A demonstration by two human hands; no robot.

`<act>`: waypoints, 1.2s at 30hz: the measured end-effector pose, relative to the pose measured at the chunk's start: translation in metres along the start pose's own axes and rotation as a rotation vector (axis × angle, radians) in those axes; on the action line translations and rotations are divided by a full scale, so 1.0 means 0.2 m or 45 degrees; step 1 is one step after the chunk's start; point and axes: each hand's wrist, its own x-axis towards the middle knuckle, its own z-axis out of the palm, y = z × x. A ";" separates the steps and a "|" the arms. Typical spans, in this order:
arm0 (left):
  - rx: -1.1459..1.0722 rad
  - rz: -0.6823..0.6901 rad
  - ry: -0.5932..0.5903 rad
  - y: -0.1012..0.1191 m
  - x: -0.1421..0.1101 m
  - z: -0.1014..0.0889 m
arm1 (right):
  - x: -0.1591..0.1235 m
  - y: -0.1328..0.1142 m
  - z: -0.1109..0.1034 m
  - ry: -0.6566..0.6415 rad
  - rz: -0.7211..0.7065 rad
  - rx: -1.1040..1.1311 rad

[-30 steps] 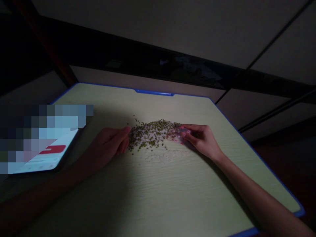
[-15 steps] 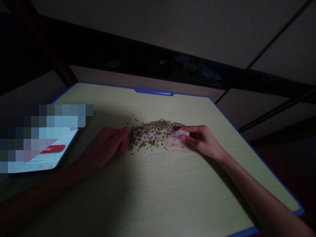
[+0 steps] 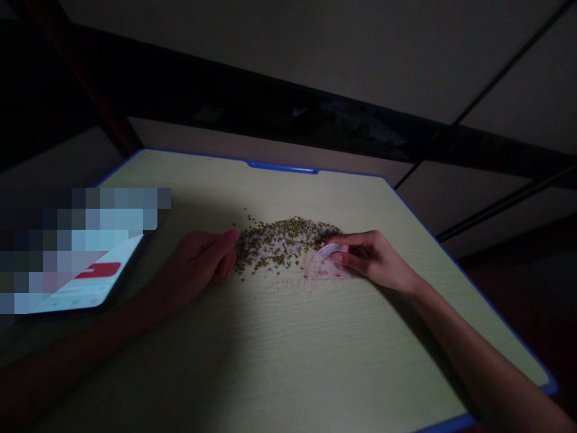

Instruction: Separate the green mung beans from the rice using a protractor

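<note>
A pile of small green beans [image 3: 295, 231] mixed with whitish grains [image 3: 279, 239] lies spread on the table. At its left edge my left hand [image 3: 210, 255] is closed, thumb pressed on the curled fingers; whatever it may hold is hidden. On the right, my right hand [image 3: 376, 258] pinches a translucent half-round protractor [image 3: 323, 264] with pinkish marks between thumb and fingers. The protractor stands tilted at the pile's right front edge, its straight side down by the tabletop. Fine pale powder [image 3: 282, 285] is scattered in front of the pile.
The pale wood-grain table [image 3: 288, 361] has a blue edge and a blue handle [image 3: 283, 168] at the far side. At left lies a device with a lit screen [image 3: 85, 291], partly pixelated. Cabinet panels [image 3: 315, 48] rise behind the table.
The protractor in my right hand has shifted slightly right and turned, so its rounded outline shows more clearly. My left hand stays almost where it was.
</note>
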 end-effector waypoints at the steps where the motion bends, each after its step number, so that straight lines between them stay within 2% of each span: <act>1: 0.002 -0.001 0.000 0.00 0.00 0.00 | 0.00 0.00 0.00 -0.002 -0.004 0.012; 7: 0.014 -0.003 -0.009 0.00 0.00 -0.01 | -0.01 -0.01 0.02 -0.002 -0.039 0.038; 16: 0.012 0.006 -0.001 0.00 0.00 0.00 | -0.01 -0.02 0.03 0.013 0.005 -0.005; 24: 0.010 0.023 0.003 0.01 0.00 0.00 | 0.00 -0.01 0.01 0.076 0.025 -0.072; 30: 0.017 -0.027 -0.014 0.01 -0.01 0.00 | 0.00 -0.03 0.01 0.163 0.108 -0.127; 36: 0.038 -0.026 -0.011 0.02 -0.01 0.00 | 0.02 -0.04 0.03 0.228 0.084 -0.194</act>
